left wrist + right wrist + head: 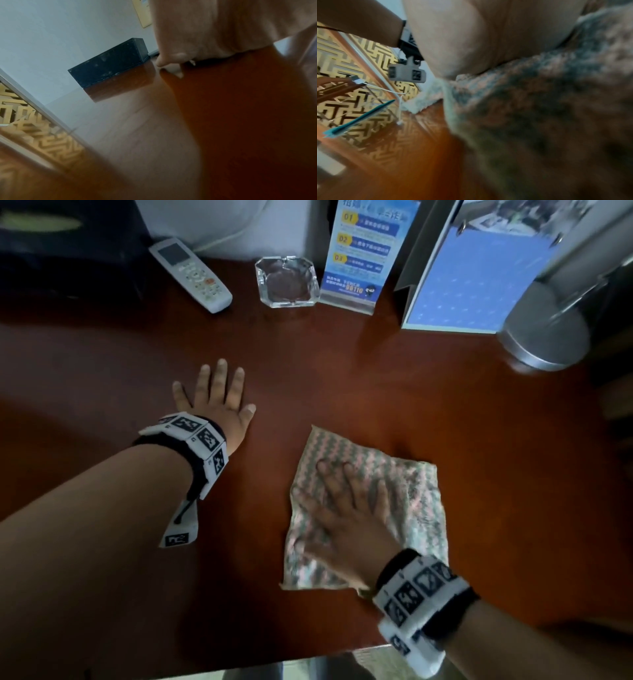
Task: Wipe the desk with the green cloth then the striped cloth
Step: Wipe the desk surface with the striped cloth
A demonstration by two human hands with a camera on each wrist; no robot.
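A striped cloth (418, 501) with pink and grey-green zigzag bands lies spread on the reddish-brown desk (376, 392). My right hand (346, 508) presses flat on it with fingers spread; the hand looks motion-blurred. In the right wrist view the palm (471, 40) sits on the striped cloth (539, 108). My left hand (215, 395) rests flat on the bare desk to the left of the cloth, fingers straight, holding nothing. The left wrist view shows the left hand (214, 29) resting on the desk (240, 121). No green cloth is visible.
Along the back edge stand a white remote (190, 273), a glass ashtray (287, 282), a blue sign in a clear stand (363, 254), a blue folder (479, 272) and a metal cylinder (548, 333). A black box (109, 62) sits far left.
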